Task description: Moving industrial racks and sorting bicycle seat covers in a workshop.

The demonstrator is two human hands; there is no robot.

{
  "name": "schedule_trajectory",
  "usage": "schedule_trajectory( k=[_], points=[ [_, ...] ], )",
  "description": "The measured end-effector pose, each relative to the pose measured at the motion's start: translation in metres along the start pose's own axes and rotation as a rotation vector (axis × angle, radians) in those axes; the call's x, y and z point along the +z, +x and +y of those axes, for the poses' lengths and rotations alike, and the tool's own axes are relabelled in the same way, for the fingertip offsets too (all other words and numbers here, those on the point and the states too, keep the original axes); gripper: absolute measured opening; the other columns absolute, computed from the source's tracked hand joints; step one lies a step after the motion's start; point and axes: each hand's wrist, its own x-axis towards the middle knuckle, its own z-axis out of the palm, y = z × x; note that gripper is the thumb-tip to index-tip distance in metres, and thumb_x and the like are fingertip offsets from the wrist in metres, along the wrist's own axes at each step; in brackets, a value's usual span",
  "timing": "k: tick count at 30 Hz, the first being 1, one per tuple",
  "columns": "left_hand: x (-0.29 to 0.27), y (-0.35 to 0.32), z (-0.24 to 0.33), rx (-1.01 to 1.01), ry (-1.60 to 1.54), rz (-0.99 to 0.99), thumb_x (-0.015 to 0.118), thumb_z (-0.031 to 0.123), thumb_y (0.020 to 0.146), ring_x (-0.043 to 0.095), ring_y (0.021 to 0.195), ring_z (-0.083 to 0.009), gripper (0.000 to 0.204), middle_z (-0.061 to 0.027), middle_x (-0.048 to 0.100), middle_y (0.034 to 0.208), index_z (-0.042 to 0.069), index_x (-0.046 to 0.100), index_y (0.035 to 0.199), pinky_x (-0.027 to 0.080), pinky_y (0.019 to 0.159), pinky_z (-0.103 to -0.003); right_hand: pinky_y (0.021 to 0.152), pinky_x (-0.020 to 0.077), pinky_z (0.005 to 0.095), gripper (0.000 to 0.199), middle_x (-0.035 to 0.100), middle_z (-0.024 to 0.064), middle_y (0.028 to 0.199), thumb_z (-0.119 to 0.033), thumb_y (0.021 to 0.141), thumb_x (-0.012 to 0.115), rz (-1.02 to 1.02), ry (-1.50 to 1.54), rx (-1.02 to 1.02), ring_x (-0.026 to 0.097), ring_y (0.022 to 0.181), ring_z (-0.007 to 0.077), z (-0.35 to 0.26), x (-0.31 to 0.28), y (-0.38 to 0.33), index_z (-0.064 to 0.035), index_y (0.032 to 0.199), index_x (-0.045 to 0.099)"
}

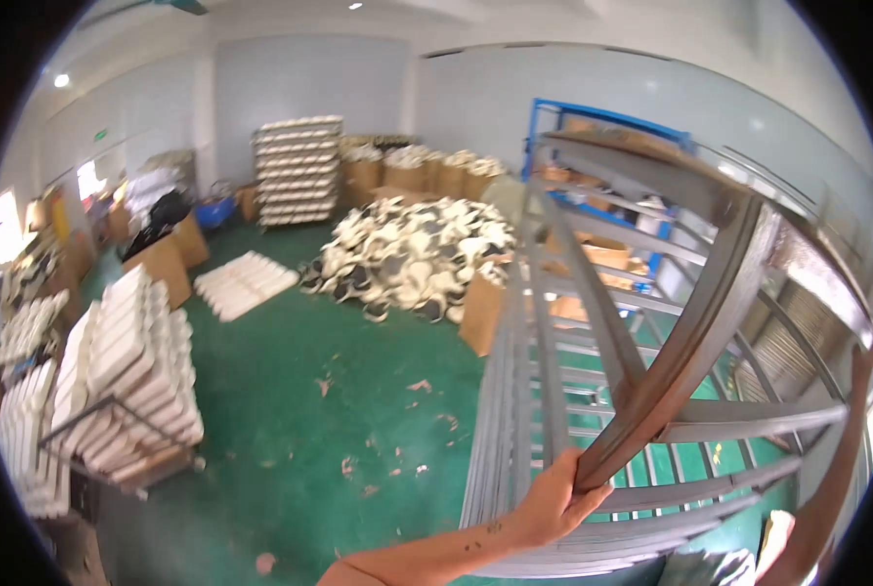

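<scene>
A tall grey metal rack (695, 337) with many horizontal bars stands close in front of me on the right, its frame partly browned. My left hand (558, 500) is closed around the lower end of its nearest slanting-looking post, thumb on the near side. At the far right rim, my right hand (861, 369) is raised against the rack's other upright, closed on it as far as its small, partly hidden fingers show. Through the bars, the green floor and shelving behind are visible.
A big heap of white and dark curved pieces (412, 256) lies on the green floor (309, 439). White ridged trays are stacked on a trolley (128, 376) at left; another tray (246, 285) lies flat. A cardboard sheet (482, 314) stands beside the rack; blue shelving (532, 137) is behind.
</scene>
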Motion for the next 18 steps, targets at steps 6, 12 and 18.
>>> schedule_trajectory(
  k=[6, 12, 18],
  points=[
    [0.025, -0.05, 0.031, -0.092, 0.087, -0.294, 0.06, 0.03, 0.081, 0.057, 0.08, -0.0354, 0.047, -0.0208, 0.054, 0.091, 0.0, 0.038, 0.11, 0.044, 0.065, -0.041, 0.104, 0.0226, 0.0395, 0.065, 0.035, 0.0109, 0.135, -0.04, 0.081, 0.051, 0.268, 0.589, 0.249, 0.032, 0.125, 0.0266, -0.353, -0.162, 0.015, -0.0075, 0.133, 0.03],
    [0.022, -0.08, 0.088, 0.069, 0.09, -0.555, 0.061, 0.027, 0.079, 0.053, 0.066, -0.0376, 0.039, -0.0217, 0.05, 0.071, -0.001, 0.037, 0.092, 0.04, 0.058, -0.043, 0.099, 0.0304, 0.0397, 0.072, 0.042, 0.0148, 0.126, -0.046, 0.065, 0.064, -0.101, 0.136, -0.145, 0.039, 0.119, 0.0275, -0.488, -0.226, 0.044, -0.007, 0.123, 0.043],
    [-0.075, -0.027, 0.059, 0.414, 0.155, -0.1, 0.064, 0.023, 0.077, 0.046, 0.1, -0.0265, 0.049, -0.0161, 0.044, 0.111, 0.002, 0.04, 0.115, 0.038, 0.087, -0.036, 0.086, 0.0399, 0.0301, 0.032, 0.054, 0.0102, 0.105, 0.0, 0.071, 0.06, -0.306, 0.374, 0.174, 0.052, 0.095, 0.0214, -0.461, -0.231, 0.038, 0.0, 0.103, 0.053]
  ],
)
